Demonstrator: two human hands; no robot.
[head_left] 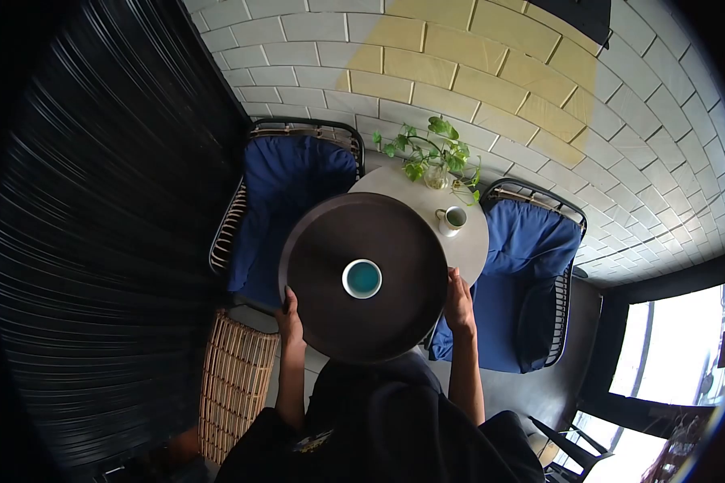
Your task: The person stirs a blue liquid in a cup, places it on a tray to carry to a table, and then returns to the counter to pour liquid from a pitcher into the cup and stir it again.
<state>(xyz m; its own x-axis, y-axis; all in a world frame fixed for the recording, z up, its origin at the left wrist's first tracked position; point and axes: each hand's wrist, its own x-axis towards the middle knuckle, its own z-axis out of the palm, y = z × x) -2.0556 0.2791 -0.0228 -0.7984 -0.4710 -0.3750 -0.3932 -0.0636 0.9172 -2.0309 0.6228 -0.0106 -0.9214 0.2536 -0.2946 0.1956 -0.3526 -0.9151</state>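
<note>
One round dark tray point(322, 310), bearing one teal-inside cup point(362, 278), is clamped at its sides by the fingers of the left hand point(290, 319) and right hand point(460, 303). It partly blocks one round desk point(473, 249) holding one mug point(451, 220) and a vased plant point(437, 165). Two blue-cushioned chairs point(532, 249) flank the desk.

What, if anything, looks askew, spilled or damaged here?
Nothing clearly stands out. The white bowl-shaped cup stands upright near the middle of the dark round tray, with no spill visible around it. The mug on the table is upright too. Only the blue back cushions look rumpled.
</note>
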